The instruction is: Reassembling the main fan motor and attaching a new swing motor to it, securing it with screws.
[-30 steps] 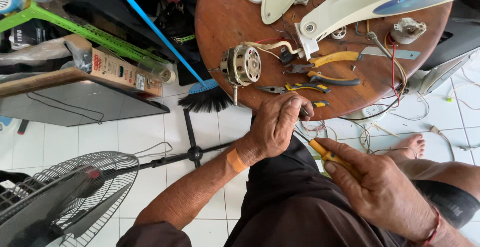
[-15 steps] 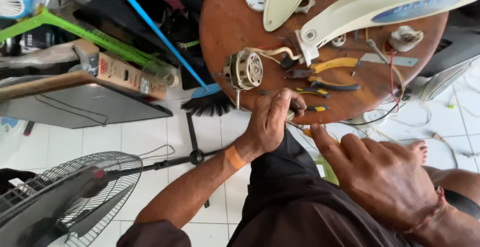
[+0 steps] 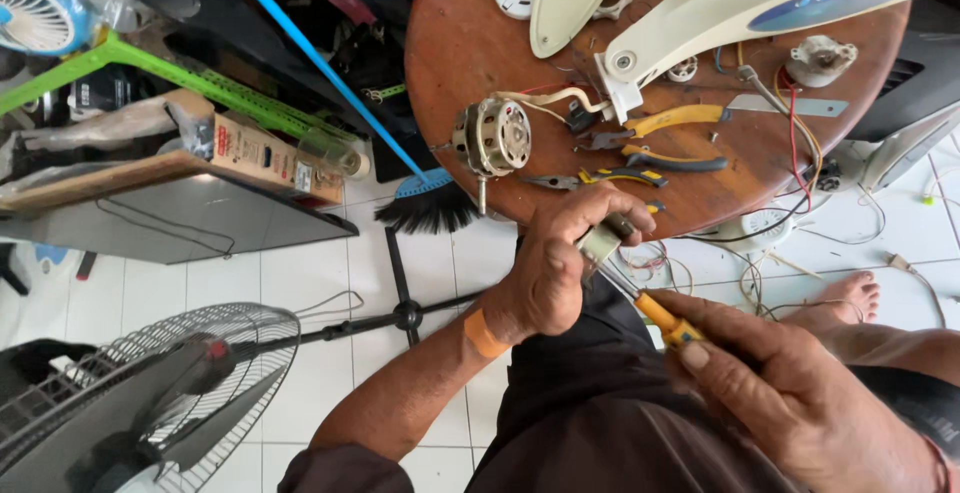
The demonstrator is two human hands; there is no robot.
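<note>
My left hand (image 3: 555, 263) grips a small pale metal part (image 3: 600, 242) just below the near edge of the round wooden table (image 3: 470, 33). My right hand (image 3: 790, 393) holds a yellow-handled screwdriver (image 3: 665, 321) whose shaft points up and left into that part. An orange plaster wraps my left wrist. On the table just above lie a fan motor (image 3: 492, 139) with wires, yellow-handled pliers (image 3: 660, 123) and smaller cutters (image 3: 600, 179).
A cream fan housing (image 3: 780, 3) and white plastic parts lie across the table. A standing fan's grille (image 3: 130, 393) lies on the tiled floor at lower left. A black brush with a blue handle (image 3: 425, 208), a box on a shelf (image 3: 250, 153) and loose wires (image 3: 720, 268) surround the table.
My left hand has stayed at the table edge on the small part. My right hand has brought the screwdriver up until its tip meets that part.
</note>
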